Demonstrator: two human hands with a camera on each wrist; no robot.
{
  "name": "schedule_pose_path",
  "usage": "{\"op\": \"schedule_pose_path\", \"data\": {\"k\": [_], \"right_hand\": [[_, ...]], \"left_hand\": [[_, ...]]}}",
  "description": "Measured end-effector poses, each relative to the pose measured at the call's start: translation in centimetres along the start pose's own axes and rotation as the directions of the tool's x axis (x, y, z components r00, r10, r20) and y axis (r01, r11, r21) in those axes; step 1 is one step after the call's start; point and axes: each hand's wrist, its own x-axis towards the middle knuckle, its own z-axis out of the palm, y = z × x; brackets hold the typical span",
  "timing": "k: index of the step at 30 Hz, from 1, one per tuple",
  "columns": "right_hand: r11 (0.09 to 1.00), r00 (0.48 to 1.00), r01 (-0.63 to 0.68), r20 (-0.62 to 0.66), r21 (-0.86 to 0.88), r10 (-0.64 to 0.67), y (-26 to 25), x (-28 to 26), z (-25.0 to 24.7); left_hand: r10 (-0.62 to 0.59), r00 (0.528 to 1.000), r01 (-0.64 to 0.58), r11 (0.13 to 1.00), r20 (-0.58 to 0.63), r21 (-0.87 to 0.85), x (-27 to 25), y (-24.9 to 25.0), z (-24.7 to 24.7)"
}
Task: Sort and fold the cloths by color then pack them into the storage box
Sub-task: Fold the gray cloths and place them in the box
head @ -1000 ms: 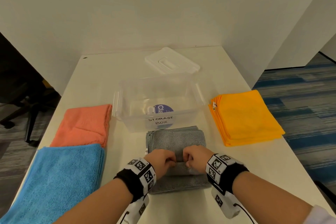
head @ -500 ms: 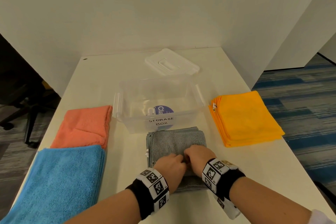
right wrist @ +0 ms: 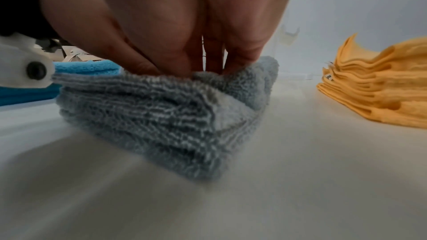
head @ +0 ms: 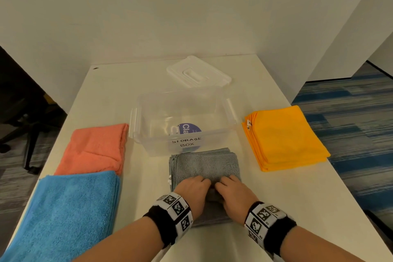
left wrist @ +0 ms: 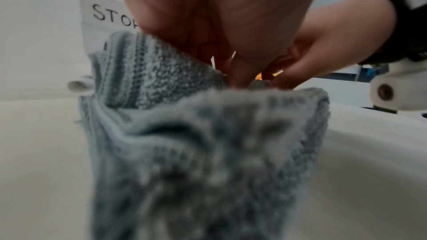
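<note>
At table's near edge: left hand (head: 192,192) and right hand (head: 230,194) side by side, fingers curled, pinching raised fold of gray cloth stack (head: 205,165). Stack lies on table (head: 297,208), touching front of storage box (head: 182,121). Blue cloths (head: 63,215), coral cloths (head: 95,149) left; orange stack (head: 285,138) right. Lid (head: 197,72) behind box.

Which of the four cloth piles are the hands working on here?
The gray pile, directly in front of the storage box. Both hands grip its near fold; the orange, coral and blue piles lie untouched at the sides.
</note>
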Motion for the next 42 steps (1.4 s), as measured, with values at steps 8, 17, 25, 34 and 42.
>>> {"op": "schedule_pose_path", "data": {"k": [8,17,25,34,42], "right_hand": [[0.996,0.99,-0.082,0.112,-0.02,0.084,0.9,2.6,-1.5],[0.952,0.972,-0.189,0.184,0.239,0.147,2.1,3.2,-1.6],[0.935,0.966,-0.187,0.229,0.302,0.12,2.4,4.1,-2.4],[0.957,0.96,-0.173,0.256,0.232,0.112,2.3,5.7,-3.0],[0.966,0.966,-0.189,0.208,0.176,0.151,2.2,5.2,-1.8]], "left_hand": [[0.046,0.998,-0.055,0.979,-0.053,-0.194,0.3,-2.6,-0.4],[0.004,0.998,-0.015,0.981,-0.057,-0.194,-0.4,-2.7,-0.6],[-0.125,0.992,0.114,0.953,-0.02,-0.28,0.2,-3.6,-0.4],[-0.087,0.993,0.081,0.994,-0.086,-0.07,0.7,-1.5,-1.3],[-0.048,0.999,0.048,0.999,0.023,0.011,0.4,1.8,-0.9]]}}
